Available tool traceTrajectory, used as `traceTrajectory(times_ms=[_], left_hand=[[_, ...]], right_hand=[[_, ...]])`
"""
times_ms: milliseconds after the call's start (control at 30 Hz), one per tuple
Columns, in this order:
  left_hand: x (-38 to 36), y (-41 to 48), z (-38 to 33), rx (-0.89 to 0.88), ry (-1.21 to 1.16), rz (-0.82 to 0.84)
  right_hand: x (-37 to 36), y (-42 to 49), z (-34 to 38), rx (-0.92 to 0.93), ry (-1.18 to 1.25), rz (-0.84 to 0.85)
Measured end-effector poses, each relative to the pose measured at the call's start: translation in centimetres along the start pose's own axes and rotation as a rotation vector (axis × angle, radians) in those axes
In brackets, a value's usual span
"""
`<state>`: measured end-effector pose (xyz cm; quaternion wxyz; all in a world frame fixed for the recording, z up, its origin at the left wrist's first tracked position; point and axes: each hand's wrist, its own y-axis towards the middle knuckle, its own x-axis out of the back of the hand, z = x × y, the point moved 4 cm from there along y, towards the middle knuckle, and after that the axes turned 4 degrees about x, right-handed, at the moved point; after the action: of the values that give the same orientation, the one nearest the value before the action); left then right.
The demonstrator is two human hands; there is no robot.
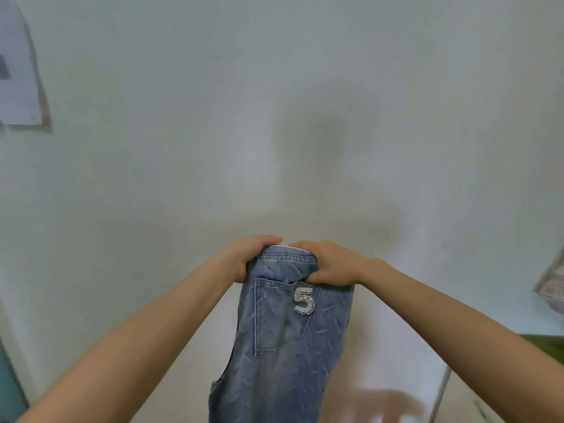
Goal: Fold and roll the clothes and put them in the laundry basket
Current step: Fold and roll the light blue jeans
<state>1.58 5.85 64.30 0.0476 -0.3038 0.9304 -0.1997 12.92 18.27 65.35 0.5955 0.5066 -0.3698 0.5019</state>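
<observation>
Denim point(283, 346) in left hand point(244, 261), right hand point(331, 265)

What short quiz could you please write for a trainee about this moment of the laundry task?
1. True or false: the left hand and the right hand both grip the top edge of the denim garment.
2. Which figure does the sparkly patch on the pocket show? A) 3 B) 5 C) 8
3. Fill in: the denim garment is not rolled; it ___ down from the hands.

Key: 1 true; 2 B; 3 hangs.
</observation>
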Motion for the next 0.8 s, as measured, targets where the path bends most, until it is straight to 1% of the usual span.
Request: traceTrajectory(times_ms=[67,133,167,200,233,267,300,367,400,467,533,600,667,700,733,800], left_hand=[[1.1,-0.1,-0.1,-0.076,0.264,-0.163],[1.6,-0.8,-0.7,-0.211,0.550,-0.375],[1.5,-1.5,-1.1,-0.302,0.699,-0.490],[1.1,-2.4,-1.4,-0.438,0.843,-0.579],[0.2,-3.7,-1.4,-0.611,0.993,-0.619],[-1.0,-4.4,-0.8,-0.762,1.160,-0.607],[-1.9,-4.8,0.3,-0.866,1.337,-0.588],[-2.6,-4.5,2.5,-0.966,1.620,-0.592],[-2.4,-4.1,3.0,-0.968,1.686,-0.587],[-2.0,-3.4,3.0,-0.877,1.717,-0.525],[-2.2,-3.1,2.0,-0.826,1.647,-0.477],[-2.8,-2.7,1.2,-0.770,1.518,-0.401],[-3.5,-2.1,0.8,-0.721,1.470,-0.330],[-3.5,-1.7,0.6,-0.679,1.470,-0.311],[-3.4,-1.3,0.3,-0.624,1.467,-0.297],[-2.9,-0.3,0.0,-0.506,1.429,-0.257]], right_hand=[[-0.4,0.5,0.2,-0.018,0.097,0.056],[-0.6,1.1,0.2,-0.076,0.154,0.099],[-0.6,1.4,0.2,-0.105,0.170,0.109],[-0.6,1.8,0.2,-0.124,0.181,0.113],[-0.5,2.1,0.2,-0.136,0.196,0.112],[-0.5,2.3,0.2,-0.147,0.221,0.116],[-0.3,2.5,0.2,-0.162,0.246,0.124],[0.2,2.6,0.4,-0.179,0.266,0.153],[0.6,2.5,0.6,-0.192,0.270,0.190],[1.1,2.2,1.0,-0.229,0.281,0.309],[1.4,1.7,0.9,-0.294,0.293,0.444],[1.4,1.2,0.6,-0.377,0.307,0.566],[1.4,0.8,0.3,-0.409,0.242,0.604],[1.6,0.8,0.1,-0.388,0.160,0.565],[1.9,0.8,0.1,-0.357,0.077,0.485],[2.3,0.5,0.2,-0.285,-0.024,0.216]])
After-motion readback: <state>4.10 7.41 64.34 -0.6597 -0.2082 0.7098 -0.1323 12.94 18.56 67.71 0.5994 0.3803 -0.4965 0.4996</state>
